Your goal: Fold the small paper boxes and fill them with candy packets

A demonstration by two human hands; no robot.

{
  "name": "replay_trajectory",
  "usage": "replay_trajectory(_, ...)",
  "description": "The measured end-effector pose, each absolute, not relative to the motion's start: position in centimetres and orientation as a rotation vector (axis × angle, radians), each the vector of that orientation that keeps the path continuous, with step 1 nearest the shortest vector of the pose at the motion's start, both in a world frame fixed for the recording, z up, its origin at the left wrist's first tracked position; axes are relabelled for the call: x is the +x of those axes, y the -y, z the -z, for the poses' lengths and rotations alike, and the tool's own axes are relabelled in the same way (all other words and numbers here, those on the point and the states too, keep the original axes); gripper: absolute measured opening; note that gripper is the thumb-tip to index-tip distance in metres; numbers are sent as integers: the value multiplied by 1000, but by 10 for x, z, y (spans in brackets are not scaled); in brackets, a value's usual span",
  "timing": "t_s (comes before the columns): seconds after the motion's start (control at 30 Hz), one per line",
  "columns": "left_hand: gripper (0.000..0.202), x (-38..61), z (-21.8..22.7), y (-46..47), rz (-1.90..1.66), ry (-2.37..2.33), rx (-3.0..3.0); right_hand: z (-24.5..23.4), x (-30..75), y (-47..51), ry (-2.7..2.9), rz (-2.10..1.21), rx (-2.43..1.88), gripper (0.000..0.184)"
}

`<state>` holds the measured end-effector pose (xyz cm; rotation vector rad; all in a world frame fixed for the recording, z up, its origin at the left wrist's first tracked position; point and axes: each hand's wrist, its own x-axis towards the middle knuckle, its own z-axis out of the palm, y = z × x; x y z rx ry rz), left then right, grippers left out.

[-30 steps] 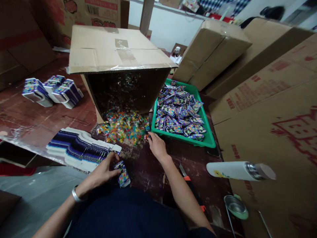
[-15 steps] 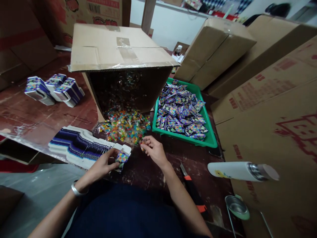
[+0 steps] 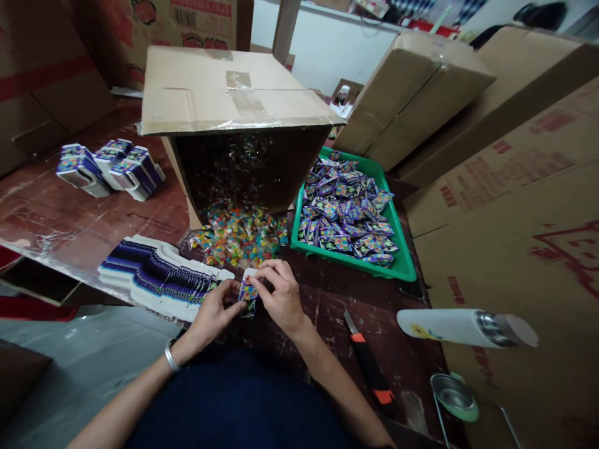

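Carton (image 3: pixel 248 294), small, purple-printed: gripped between thumb and fingers of the left hand (image 3: pixel 216 312), at the right end of the row below. Right hand (image 3: pixel 283 299): fingertips drawn narrow at the carton's upper end; whether they hold anything more, too small to tell. Flat cartons (image 3: pixel 156 277), overlapping in a long row: just beside the left hand. Candies (image 3: pixel 241 240), multicoloured, clear-wrapped: heaped at the mouth of a cardboard box (image 3: pixel 187 84). Tray (image 3: pixel 409 269), green: filled with purple sachets (image 3: pixel 346 209). Utility knife (image 3: pixel 367 365), black and orange: on the table (image 3: pixel 322 296).
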<state>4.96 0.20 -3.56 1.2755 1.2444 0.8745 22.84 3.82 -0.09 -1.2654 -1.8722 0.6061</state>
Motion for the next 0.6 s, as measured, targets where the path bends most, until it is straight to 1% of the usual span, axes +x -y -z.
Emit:
replay_trajectory(0.07,21,51,38,-1,-896,-1246,1270,-1,229,-41,1851,-709,-1231,10)
replay_trajectory(0.17,21,52,40,0,-921,-1296,1335,1,231,-47,1670,-888,-1239,15)
replay_trajectory(0.27,21,53,39,1,-927,-1344,1385,4,230,-51,1522,-937,-1274,18)
replay_trajectory(0.43,20,54,45,2,-969,-1321,1350,7,222,-48,1524,-1001,-1255,15)
replay_trajectory(0.6,20,55,48,2,-1005,-1458,1530,7,216,-48,1348,-1164,-1222,17)
